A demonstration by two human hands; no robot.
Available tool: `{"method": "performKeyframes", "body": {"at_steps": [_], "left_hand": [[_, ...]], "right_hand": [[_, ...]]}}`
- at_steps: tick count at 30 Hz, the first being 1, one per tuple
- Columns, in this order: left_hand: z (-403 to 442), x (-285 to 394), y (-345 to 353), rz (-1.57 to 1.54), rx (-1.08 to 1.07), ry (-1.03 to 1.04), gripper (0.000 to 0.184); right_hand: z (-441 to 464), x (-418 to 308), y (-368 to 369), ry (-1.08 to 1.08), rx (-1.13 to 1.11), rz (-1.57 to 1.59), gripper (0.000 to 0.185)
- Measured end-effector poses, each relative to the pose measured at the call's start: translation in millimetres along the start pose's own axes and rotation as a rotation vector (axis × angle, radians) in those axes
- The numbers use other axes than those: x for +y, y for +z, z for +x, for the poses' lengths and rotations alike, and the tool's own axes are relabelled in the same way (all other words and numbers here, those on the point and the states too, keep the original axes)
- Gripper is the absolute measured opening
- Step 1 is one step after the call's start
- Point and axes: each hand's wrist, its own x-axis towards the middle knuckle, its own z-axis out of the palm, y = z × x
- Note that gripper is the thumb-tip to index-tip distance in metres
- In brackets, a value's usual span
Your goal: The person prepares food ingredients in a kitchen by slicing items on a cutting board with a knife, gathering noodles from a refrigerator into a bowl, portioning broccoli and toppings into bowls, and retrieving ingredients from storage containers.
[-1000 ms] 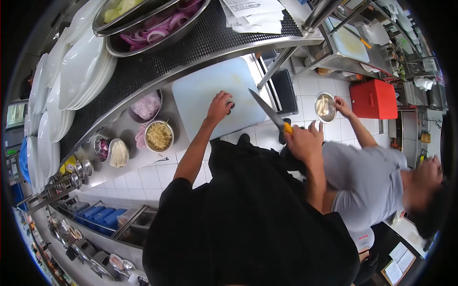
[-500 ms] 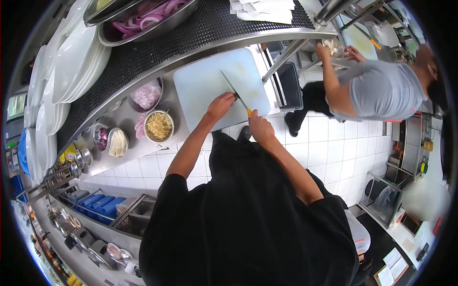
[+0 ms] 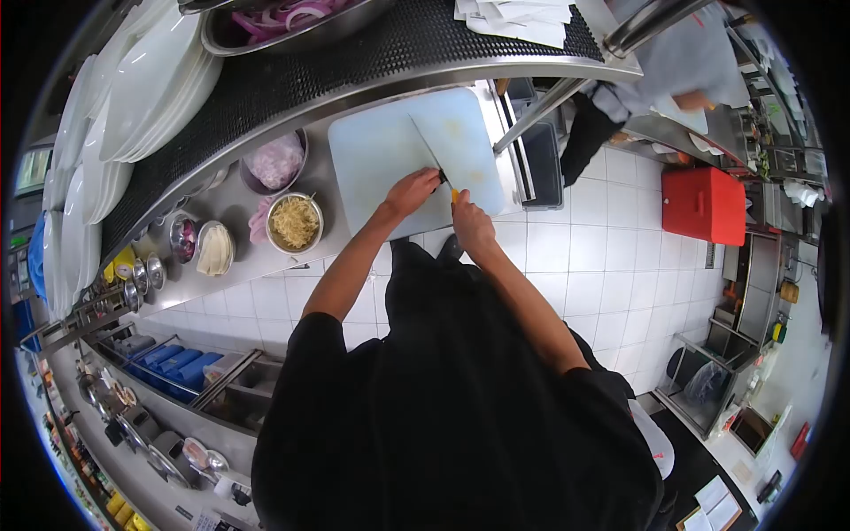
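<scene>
A pale blue cutting board (image 3: 372, 146) lies on the steel counter. My right hand (image 3: 472, 223) is closed round the yellow handle of a knife (image 3: 428, 142), whose blade lies over the board and points away from me. Just left of the handle, my left hand (image 3: 413, 192) has its fingers bent together on a small dark item (image 3: 441, 177), touching or nearly touching the blade. What the item is I cannot make out. Left of the board stand a bowl of yellowish shreds (image 3: 295, 222) and a bowl with pale pink contents in plastic (image 3: 274, 162).
Above the counter runs a shelf (image 3: 354, 73) with stacked white plates (image 3: 155, 88), a bowl of sliced purple onion (image 3: 283, 22) and papers (image 3: 522, 19). A post (image 3: 540, 113) stands right of the board. A co-worker (image 3: 677, 53) is at the upper right, near a red box (image 3: 704, 205).
My right hand has brought the knife from the right onto the board beside my left hand. The co-worker has moved away towards the upper right.
</scene>
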Motion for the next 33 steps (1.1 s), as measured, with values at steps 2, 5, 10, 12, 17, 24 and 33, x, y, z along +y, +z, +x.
{"method": "performKeyframes", "body": {"at_steps": [2, 5, 10, 12, 17, 24, 33], "left_hand": [[2.2, -2.7, 3.7, 0.013, 0.038, 0.061, 0.009], [-2.2, -4.1, 4.6, -0.051, 0.041, 0.029, 0.01], [-2.7, -3.7, -0.9, -0.094, -0.026, -0.016, 0.013], [-1.9, -2.8, -10.3, -0.009, -0.044, 0.011, 0.013], [-5.0, -6.8, 2.9, 0.042, 0.004, 0.089, 0.015], [-3.7, -5.7, -1.5, 0.079, -0.038, 0.061, 0.015], [-4.4, -12.5, 0.5, -0.018, -0.009, 0.053, 0.013]], "right_hand": [[2.3, 0.6, 4.9, 0.008, -0.008, 0.002, 0.025], [7.8, 0.6, 6.8, 0.018, -0.021, 0.018, 0.026], [14.1, 3.8, 18.6, -0.016, 0.018, 0.061, 0.028], [11.4, 4.3, 24.3, -0.004, 0.02, 0.08, 0.028], [11.4, -3.0, 15.7, 0.012, -0.011, 0.021, 0.021], [12.0, -5.0, 22.0, 0.001, -0.025, 0.034, 0.024], [14.3, -10.2, 15.6, -0.013, 0.041, 0.136, 0.026]]}}
